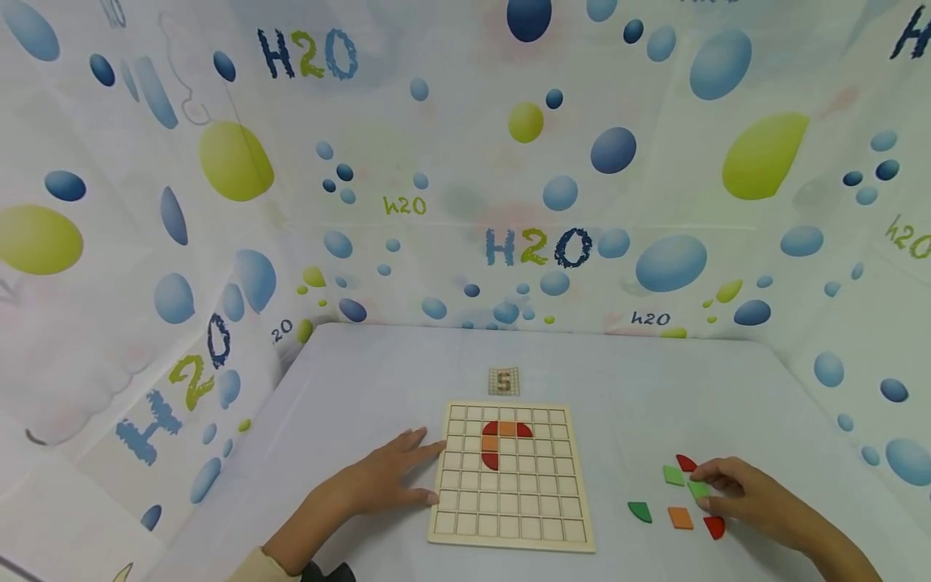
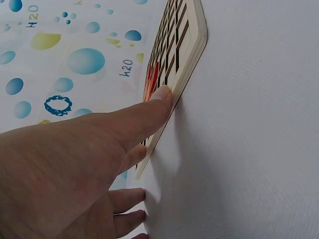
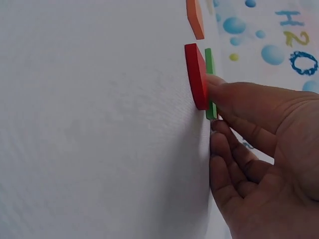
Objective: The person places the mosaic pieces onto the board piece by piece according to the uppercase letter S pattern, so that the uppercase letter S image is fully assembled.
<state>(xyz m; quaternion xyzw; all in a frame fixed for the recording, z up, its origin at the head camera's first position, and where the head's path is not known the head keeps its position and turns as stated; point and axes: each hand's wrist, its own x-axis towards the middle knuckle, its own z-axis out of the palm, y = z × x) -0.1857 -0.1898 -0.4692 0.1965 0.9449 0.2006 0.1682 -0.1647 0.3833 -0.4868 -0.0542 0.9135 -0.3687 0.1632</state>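
The wooden board (image 1: 538, 493) lies flat on the white table (image 1: 378, 372), and its grid holds five pieces in the upper part: three red rounded ones (image 1: 490, 461) and two orange squares (image 1: 507, 429), joined in a bent row. Behind it lies a small pattern card (image 1: 503, 381). The left hand (image 1: 381, 478) has its fingers spread, with thumb and index finger touching the board's left edge. On the right, the right hand (image 1: 756, 497) pinches a light green piece (image 1: 699, 490) between thumb and index finger, among other loose pieces; whether it is lifted, I cannot tell.
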